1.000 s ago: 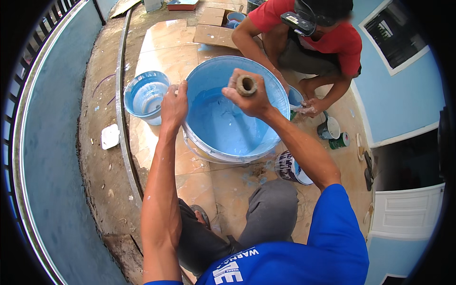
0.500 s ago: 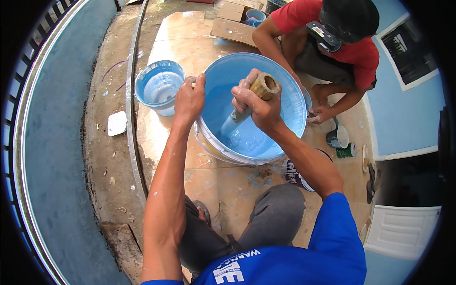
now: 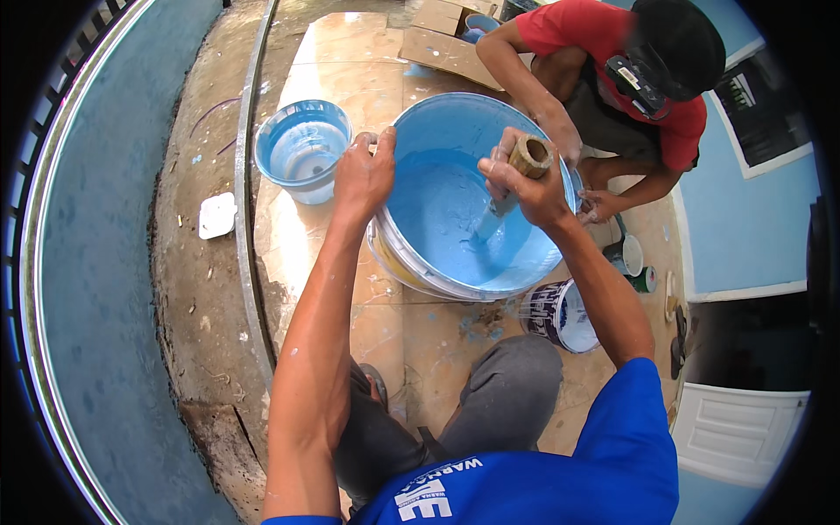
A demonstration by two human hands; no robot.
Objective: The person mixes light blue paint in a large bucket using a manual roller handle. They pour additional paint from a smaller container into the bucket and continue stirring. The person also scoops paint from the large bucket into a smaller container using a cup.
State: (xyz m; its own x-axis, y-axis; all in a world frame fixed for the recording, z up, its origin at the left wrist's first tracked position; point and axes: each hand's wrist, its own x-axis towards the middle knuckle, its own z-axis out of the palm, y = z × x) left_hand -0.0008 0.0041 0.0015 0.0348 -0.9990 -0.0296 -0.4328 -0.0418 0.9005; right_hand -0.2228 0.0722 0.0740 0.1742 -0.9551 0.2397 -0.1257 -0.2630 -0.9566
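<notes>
A big paint bucket [image 3: 411, 262] full of light blue paint stands on the tiled floor in front of me. My left hand [image 3: 366, 172] grips its left rim. My right hand [image 3: 525, 185] is closed around a thick wooden stick [image 3: 518, 175] whose lower end dips into the blue paint [image 3: 446, 219]. A person in a red shirt [image 3: 604, 52] squats on the far side, one hand [image 3: 560, 131] on the bucket's right rim.
A small blue bucket [image 3: 302, 149] with watery paint sits left of the big one. A small paint can [image 3: 560, 315] stands at its near right, cups [image 3: 630, 258] beyond. Cardboard [image 3: 442, 48] lies at the back. A metal rail [image 3: 245, 219] and blue wall [image 3: 96, 262] run along the left.
The view has drifted, so the buckets sit further right and lower. My right hand has swung the stick round inside the paint. My left hand stays on the rim.
</notes>
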